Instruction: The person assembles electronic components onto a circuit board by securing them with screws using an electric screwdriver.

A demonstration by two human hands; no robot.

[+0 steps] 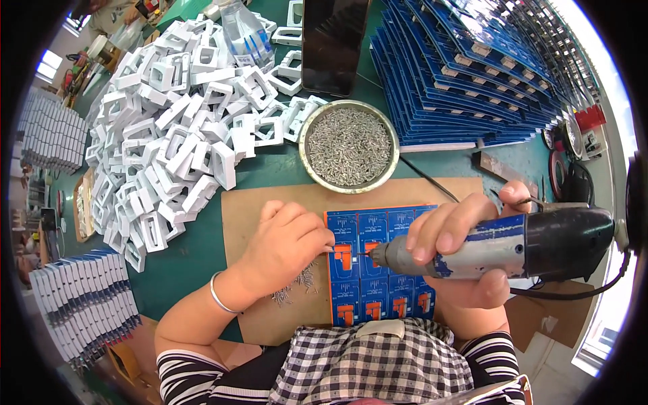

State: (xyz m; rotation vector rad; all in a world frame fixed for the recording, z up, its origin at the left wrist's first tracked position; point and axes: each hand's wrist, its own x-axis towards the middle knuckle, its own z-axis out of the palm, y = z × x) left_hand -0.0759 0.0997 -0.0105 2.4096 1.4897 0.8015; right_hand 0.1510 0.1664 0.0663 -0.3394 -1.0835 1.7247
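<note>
A blue circuit board panel (pixel 345 297) with orange showing through its cutouts and along its edge lies on a sheet of brown cardboard (pixel 253 216). My right hand (pixel 466 236) is wrapped round an electric screwdriver (pixel 496 246), grey with a black rear end. It is held level, its bit pointing left over the panel near an orange cutout. At the panel's left edge my left hand (pixel 287 236) has its fingers pinched together; whatever is between the fingertips is too small to make out. Loose screws (pixel 293 287) lie on the cardboard beside that wrist.
A round metal bowl of screws (pixel 349 145) stands beyond the panel. White plastic frames (pixel 175 135) are heaped at left, with a clear bottle (pixel 244 34) among them. Blue circuit boards (pixel 459 81) are stacked at far right. A black cord (pixel 574 293) trails from the screwdriver.
</note>
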